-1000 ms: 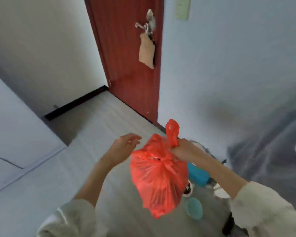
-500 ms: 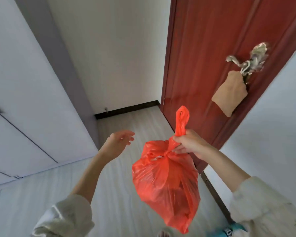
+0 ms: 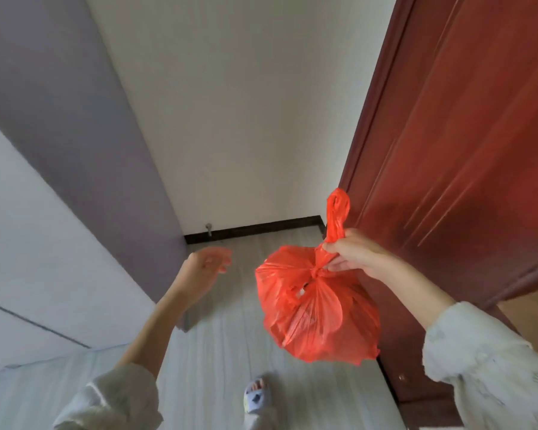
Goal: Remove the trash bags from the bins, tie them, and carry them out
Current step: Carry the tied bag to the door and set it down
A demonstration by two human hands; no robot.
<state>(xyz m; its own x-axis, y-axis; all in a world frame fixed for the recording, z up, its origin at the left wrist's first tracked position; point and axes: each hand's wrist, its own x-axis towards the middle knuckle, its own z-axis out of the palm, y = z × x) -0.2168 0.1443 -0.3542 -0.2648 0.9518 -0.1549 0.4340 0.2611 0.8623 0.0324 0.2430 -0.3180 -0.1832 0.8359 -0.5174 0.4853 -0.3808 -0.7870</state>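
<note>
Gone from view is the door handle since half a second ago. Right hand (image 3: 351, 259) is clenched on the tied bag (image 3: 317, 311), hung beside the door (image 3: 463, 150); left hand (image 3: 204, 271), at 9 o'clock of it, is held loosely spread, empty.

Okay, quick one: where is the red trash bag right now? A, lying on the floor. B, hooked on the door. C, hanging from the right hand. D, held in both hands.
C: the right hand grips the red trash bag by its knotted neck, off the floor; the left hand is open and apart from it.
</note>
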